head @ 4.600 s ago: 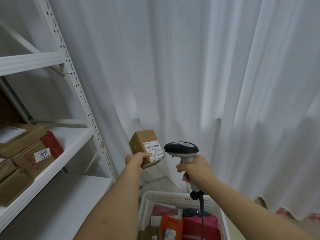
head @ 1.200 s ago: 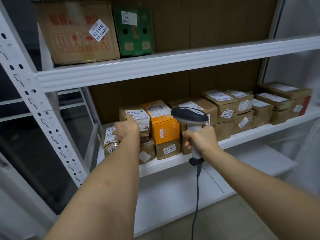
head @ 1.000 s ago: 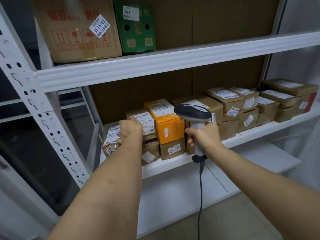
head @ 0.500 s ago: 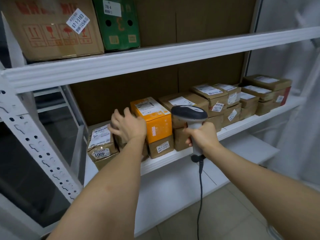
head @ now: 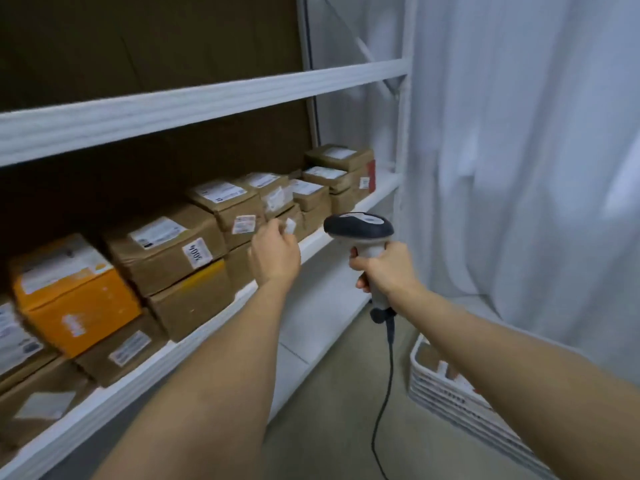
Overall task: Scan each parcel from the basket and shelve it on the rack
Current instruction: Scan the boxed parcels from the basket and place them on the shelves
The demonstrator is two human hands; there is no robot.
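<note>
**Rack stocked, left hand free, basket low to your right**

Item 1, left hand (head: pixel 275 252): raised in front of the middle shelf (head: pixel 322 242), fingers loosely curled, holding nothing that shows. It hangs just before the small brown parcels (head: pixel 242 216) stacked along the shelf; whether a fingertip touches one cannot be told through the blur.

Item 2, right hand (head: pixel 386 268): wrapped round the handle of the scanner (head: pixel 358 230), head upright and facing forward, cable (head: pixel 386 375) trailing down toward the floor.

Item 3, rack (head: pixel 194 102): white steel, two shelf levels in view. The middle shelf carries a row of labelled cartons two deep in height, an orange box (head: pixel 76 299) to the left, brown ones running away to the right end by the upright.

Item 4, basket (head: pixel 450 393): white, slatted, on the floor at lower right, partly hidden by your right forearm. A few parcels show inside; their number cannot be read.

Item 5, curtain (head: pixel 519 150): white, hanging behind the basket.

Bearing for the coming move, by judgement: the next parcel lies down and to your right, well apart from the left hand and nearer the right. The right hand is taken up by the scanner, so your left must likely cross low in front of you to reach it. The basket's long side runs away along the curtain, so approach from its near end.
</note>
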